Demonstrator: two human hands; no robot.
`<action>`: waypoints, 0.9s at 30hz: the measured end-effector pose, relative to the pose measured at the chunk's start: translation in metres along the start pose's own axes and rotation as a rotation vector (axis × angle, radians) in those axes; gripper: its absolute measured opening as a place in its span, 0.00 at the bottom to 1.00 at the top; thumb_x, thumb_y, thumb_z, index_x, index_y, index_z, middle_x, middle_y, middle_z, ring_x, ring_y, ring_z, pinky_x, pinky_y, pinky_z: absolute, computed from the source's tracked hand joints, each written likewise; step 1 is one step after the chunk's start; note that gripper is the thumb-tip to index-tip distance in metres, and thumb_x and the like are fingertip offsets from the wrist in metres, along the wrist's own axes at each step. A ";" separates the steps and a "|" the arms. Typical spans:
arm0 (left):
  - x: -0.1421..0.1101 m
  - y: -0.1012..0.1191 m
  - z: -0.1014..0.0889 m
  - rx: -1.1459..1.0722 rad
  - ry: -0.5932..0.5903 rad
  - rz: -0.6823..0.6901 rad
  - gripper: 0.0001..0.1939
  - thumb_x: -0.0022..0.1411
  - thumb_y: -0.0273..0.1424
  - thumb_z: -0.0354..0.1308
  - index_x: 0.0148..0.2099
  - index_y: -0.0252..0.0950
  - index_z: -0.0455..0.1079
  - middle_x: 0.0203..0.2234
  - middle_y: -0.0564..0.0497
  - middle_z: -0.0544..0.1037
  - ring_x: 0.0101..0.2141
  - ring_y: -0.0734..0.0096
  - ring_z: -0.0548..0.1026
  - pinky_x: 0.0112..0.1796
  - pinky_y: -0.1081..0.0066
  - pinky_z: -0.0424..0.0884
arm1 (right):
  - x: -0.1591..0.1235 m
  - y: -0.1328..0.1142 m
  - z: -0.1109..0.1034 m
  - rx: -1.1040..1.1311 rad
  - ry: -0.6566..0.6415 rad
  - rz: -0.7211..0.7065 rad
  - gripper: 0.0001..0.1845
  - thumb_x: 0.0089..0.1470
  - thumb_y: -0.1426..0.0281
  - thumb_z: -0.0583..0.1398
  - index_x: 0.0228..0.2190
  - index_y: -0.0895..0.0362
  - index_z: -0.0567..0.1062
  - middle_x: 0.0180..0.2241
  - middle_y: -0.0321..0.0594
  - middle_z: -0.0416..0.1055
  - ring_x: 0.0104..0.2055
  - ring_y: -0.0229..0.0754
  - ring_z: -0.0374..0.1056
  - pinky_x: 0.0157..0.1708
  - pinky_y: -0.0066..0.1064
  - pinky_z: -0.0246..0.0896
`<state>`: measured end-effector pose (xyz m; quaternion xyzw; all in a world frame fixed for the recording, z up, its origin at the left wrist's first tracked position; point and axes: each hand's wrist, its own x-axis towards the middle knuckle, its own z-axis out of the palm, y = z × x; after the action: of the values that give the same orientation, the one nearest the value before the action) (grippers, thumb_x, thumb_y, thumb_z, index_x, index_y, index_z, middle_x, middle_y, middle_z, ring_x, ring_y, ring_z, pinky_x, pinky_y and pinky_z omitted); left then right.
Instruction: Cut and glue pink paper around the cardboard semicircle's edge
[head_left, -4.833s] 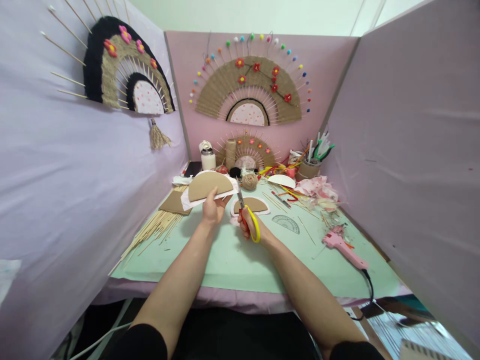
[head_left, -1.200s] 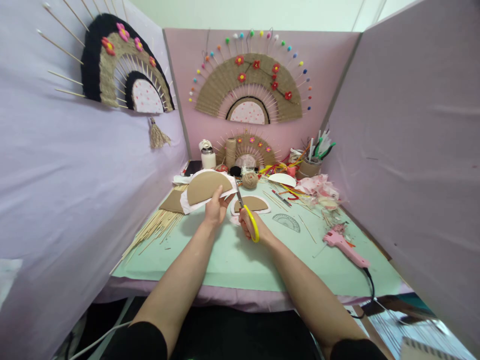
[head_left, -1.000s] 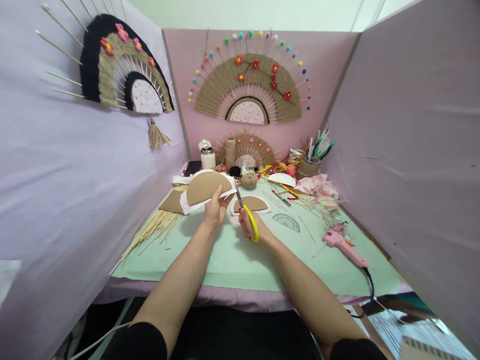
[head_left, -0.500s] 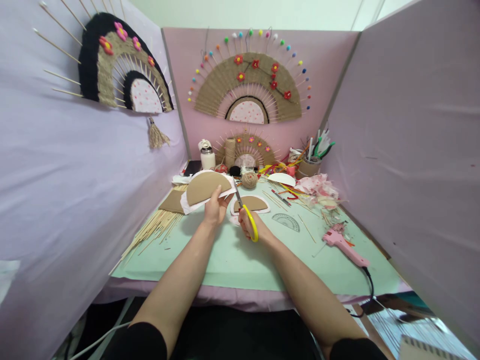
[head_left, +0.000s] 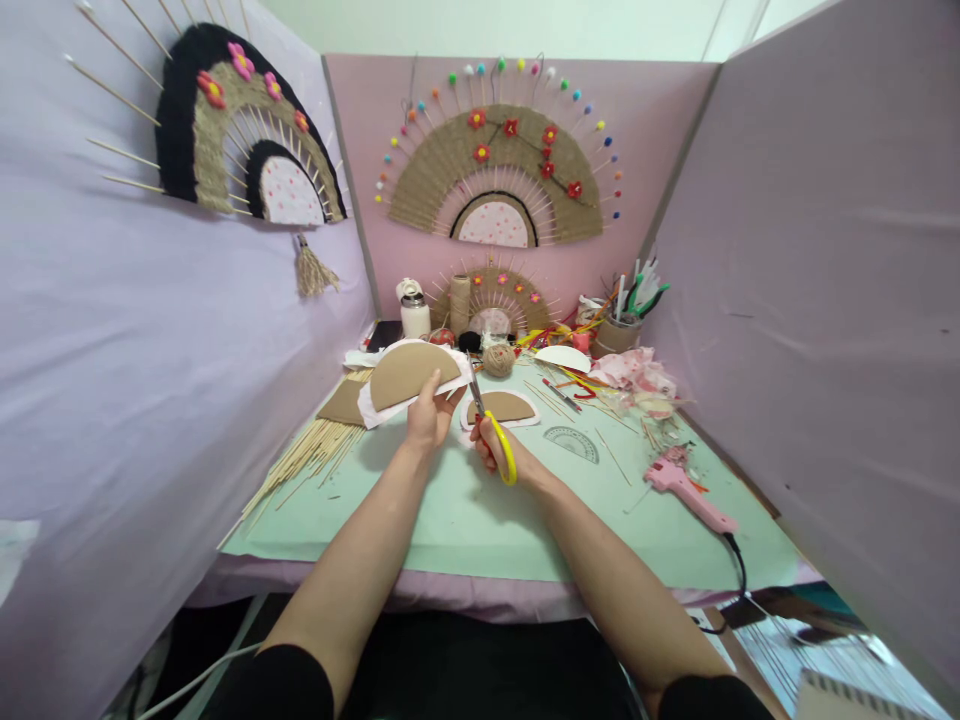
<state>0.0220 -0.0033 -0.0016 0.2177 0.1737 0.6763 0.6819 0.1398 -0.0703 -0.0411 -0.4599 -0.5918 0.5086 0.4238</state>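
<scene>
My left hand (head_left: 427, 420) grips a brown cardboard half-disc (head_left: 411, 372) backed with white fabric, held tilted above the green mat (head_left: 480, 520). My right hand (head_left: 496, 455) is closed in the yellow handles of a pair of scissors (head_left: 491, 428). The blades point up and away, with their tips at the right edge of the white fabric. A second, smaller half-disc (head_left: 501, 408) on white fabric lies flat on the mat just beyond my right hand.
A bundle of wooden skewers (head_left: 315, 455) lies at the left. A pink glue gun (head_left: 686, 495) with its cable, a protractor (head_left: 571, 443), a twine ball (head_left: 498, 360), pink fabric scraps (head_left: 634, 375) and a tool cup (head_left: 616, 338) sit right and back. Purple panels wall three sides.
The half-disc in my left hand has turned slightly, its right end dropping. The scissors have crept up along the fabric's right edge. Both hands stay in nearly the same place.
</scene>
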 end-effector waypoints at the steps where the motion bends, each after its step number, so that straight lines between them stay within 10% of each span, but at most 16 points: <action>1: 0.000 0.000 0.000 0.004 -0.004 -0.004 0.13 0.50 0.25 0.62 0.41 0.38 0.71 0.34 0.53 0.78 0.36 0.72 0.75 0.45 0.62 0.68 | 0.000 0.000 0.000 0.005 -0.002 -0.003 0.32 0.49 0.39 0.42 0.30 0.54 0.60 0.17 0.27 0.49 0.16 0.32 0.47 0.16 0.24 0.49; 27: 0.002 -0.001 -0.002 0.023 -0.011 -0.021 0.13 0.51 0.26 0.62 0.41 0.38 0.71 0.35 0.52 0.78 0.35 0.72 0.74 0.42 0.65 0.69 | -0.002 -0.003 0.000 -0.046 0.067 0.081 0.32 0.48 0.38 0.42 0.25 0.54 0.60 0.11 0.26 0.48 0.11 0.31 0.47 0.10 0.23 0.46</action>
<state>0.0217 -0.0013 -0.0036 0.2275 0.1801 0.6660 0.6872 0.1396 -0.0723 -0.0382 -0.5099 -0.5698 0.4957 0.4119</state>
